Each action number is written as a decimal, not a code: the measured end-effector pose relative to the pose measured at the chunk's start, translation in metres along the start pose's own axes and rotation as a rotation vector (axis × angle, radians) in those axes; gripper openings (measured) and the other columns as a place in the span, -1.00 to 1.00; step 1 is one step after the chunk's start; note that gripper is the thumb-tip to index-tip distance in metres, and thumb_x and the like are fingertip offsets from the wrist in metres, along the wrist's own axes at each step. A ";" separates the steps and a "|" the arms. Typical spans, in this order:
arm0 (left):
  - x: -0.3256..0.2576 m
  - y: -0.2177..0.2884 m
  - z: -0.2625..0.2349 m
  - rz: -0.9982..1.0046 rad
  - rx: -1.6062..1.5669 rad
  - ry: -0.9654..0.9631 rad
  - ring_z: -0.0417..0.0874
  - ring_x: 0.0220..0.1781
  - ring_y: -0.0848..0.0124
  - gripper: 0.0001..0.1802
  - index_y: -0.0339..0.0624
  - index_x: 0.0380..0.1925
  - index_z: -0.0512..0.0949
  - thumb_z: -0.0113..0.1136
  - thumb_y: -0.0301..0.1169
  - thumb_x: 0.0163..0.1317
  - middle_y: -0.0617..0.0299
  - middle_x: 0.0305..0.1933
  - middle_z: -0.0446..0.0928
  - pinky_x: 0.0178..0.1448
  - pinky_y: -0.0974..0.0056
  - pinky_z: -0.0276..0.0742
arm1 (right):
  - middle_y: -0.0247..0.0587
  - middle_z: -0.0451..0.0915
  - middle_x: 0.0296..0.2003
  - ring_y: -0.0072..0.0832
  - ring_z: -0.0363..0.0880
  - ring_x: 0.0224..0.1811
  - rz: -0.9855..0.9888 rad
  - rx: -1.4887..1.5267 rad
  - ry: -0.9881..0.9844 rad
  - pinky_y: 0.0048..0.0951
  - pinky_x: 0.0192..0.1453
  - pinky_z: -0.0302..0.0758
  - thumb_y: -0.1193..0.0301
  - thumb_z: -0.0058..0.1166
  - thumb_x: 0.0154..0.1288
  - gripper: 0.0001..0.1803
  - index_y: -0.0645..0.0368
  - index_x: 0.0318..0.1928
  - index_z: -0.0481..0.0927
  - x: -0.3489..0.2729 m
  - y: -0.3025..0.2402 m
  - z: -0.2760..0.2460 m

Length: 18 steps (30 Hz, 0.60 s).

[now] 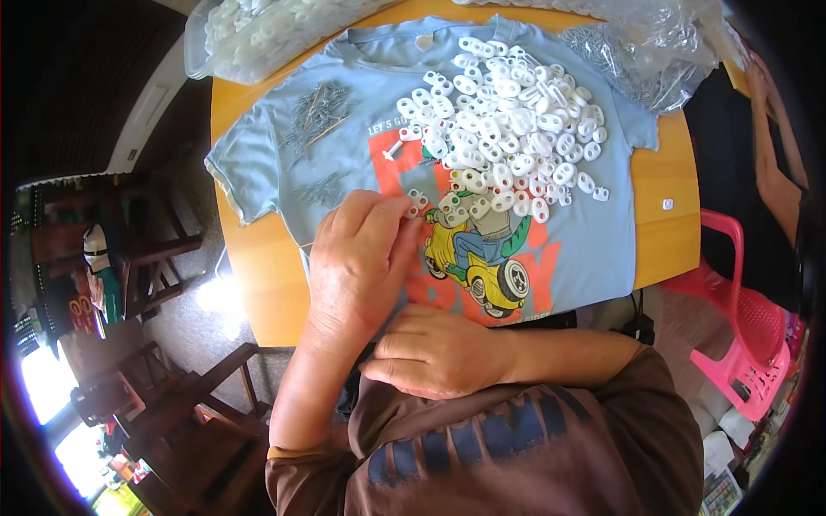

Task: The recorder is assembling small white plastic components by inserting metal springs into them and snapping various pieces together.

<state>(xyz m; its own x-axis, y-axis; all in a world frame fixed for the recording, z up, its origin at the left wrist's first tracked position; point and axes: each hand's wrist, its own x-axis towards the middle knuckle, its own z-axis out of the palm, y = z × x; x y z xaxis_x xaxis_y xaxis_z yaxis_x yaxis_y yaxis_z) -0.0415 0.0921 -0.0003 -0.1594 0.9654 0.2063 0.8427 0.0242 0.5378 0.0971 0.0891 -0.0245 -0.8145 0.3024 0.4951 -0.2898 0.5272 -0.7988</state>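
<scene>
A light blue T-shirt [594, 249] with a cartoon scooter print is spread over a round wooden table [667, 172]. A heap of white oval plastic pieces [508, 129] lies on its chest. Thin metal pins [317, 110] are scattered on the shirt's left side. My left hand [361, 258] reaches onto the shirt and pinches a small white plastic piece [417, 203] at the near edge of the heap. My right hand [439, 353] rests curled at the table's near edge, close to my body; nothing shows in it.
A clear bag of white pieces [258, 30] sits at the far left and a clear bag with metal pins [637, 52] at the far right. One loose white piece [668, 204] lies on bare wood. A pink plastic chair [748, 327] and another person's arm [779, 172] are on the right; dark wooden furniture [198, 387] stands lower left.
</scene>
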 end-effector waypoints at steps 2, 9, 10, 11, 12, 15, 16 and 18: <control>0.001 -0.002 0.000 0.045 0.042 0.016 0.51 -0.38 0.20 -0.83 -0.18 -0.33 0.53 0.20 -0.48 0.01 0.18 -0.40 0.47 -0.29 0.21 0.43 | -0.28 0.46 -0.38 -0.33 0.41 -0.36 0.002 0.010 -0.009 -0.36 -0.24 0.36 0.46 0.08 0.03 -0.78 0.15 -0.23 0.57 0.000 0.000 0.001; -0.034 0.006 -0.017 -0.123 -0.199 0.215 0.53 -0.51 0.29 -0.86 -0.24 -0.38 0.53 0.18 -0.62 0.01 0.13 -0.50 0.50 -0.47 0.34 0.39 | -0.26 0.41 -0.45 -0.30 0.38 -0.38 -0.007 0.003 0.018 -0.32 -0.26 0.32 0.46 0.11 0.02 -0.85 0.18 -0.33 0.52 0.002 -0.001 0.001; -0.045 0.005 -0.021 -0.228 -0.271 0.195 0.54 -0.55 0.42 -0.86 -0.27 -0.35 0.52 0.13 -0.66 0.06 0.13 -0.48 0.55 -0.49 0.43 0.40 | -0.26 0.43 -0.44 -0.31 0.40 -0.39 0.027 0.031 0.010 -0.33 -0.28 0.33 0.49 0.12 0.00 -0.83 0.18 -0.31 0.52 0.004 -0.002 -0.002; -0.055 0.006 -0.025 -0.362 -0.446 0.214 0.53 -0.57 0.48 -0.87 -0.29 -0.33 0.52 0.11 -0.66 0.09 0.13 -0.44 0.56 -0.48 0.45 0.42 | -0.27 0.44 -0.43 -0.31 0.41 -0.40 0.059 0.059 0.000 -0.35 -0.30 0.33 0.51 0.13 -0.02 -0.80 0.19 -0.30 0.52 0.007 -0.004 -0.005; -0.064 0.007 -0.028 -0.492 -0.624 0.232 0.52 -0.58 0.54 -0.87 -0.31 -0.31 0.51 0.08 -0.66 0.11 0.13 -0.41 0.58 -0.47 0.48 0.44 | -0.27 0.44 -0.43 -0.31 0.41 -0.40 0.060 0.056 -0.010 -0.35 -0.30 0.33 0.51 0.13 -0.02 -0.80 0.19 -0.30 0.52 0.010 -0.006 -0.009; -0.082 -0.001 -0.034 -0.510 -0.989 0.291 0.54 -0.57 0.51 -0.87 -0.38 -0.26 0.48 0.02 -0.64 0.17 0.02 -0.33 0.57 -0.45 0.47 0.49 | -0.25 0.49 -0.48 -0.39 0.44 -0.54 0.055 0.044 0.082 -0.43 -0.47 0.34 0.59 0.13 0.03 -0.78 0.25 -0.23 0.56 0.026 -0.013 -0.029; -0.085 -0.004 -0.036 -0.514 -1.054 0.302 0.55 -0.54 0.48 -0.86 -0.37 -0.25 0.47 0.03 -0.63 0.16 0.02 -0.32 0.57 -0.43 0.45 0.51 | -0.24 0.49 -0.49 -0.39 0.44 -0.54 0.095 -0.020 0.090 -0.43 -0.47 0.34 0.59 0.13 0.03 -0.78 0.25 -0.23 0.56 0.033 -0.015 -0.035; -0.087 -0.010 -0.034 -0.615 -1.181 0.323 0.56 -0.52 0.47 -0.86 -0.37 -0.26 0.48 0.04 -0.62 0.16 0.03 -0.31 0.57 -0.42 0.45 0.50 | -0.23 0.47 -0.50 -0.39 0.46 -0.50 0.210 -0.138 0.074 -0.42 -0.44 0.36 0.56 0.11 0.05 -0.81 0.23 -0.25 0.56 0.047 -0.016 -0.047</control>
<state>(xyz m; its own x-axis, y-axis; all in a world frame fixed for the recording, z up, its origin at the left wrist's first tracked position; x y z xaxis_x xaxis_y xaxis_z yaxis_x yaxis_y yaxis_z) -0.0533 -0.0008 0.0047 -0.5937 0.7727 -0.2246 -0.3167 0.0323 0.9480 0.0875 0.1325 0.0273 -0.8092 0.4709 0.3514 -0.0432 0.5487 -0.8349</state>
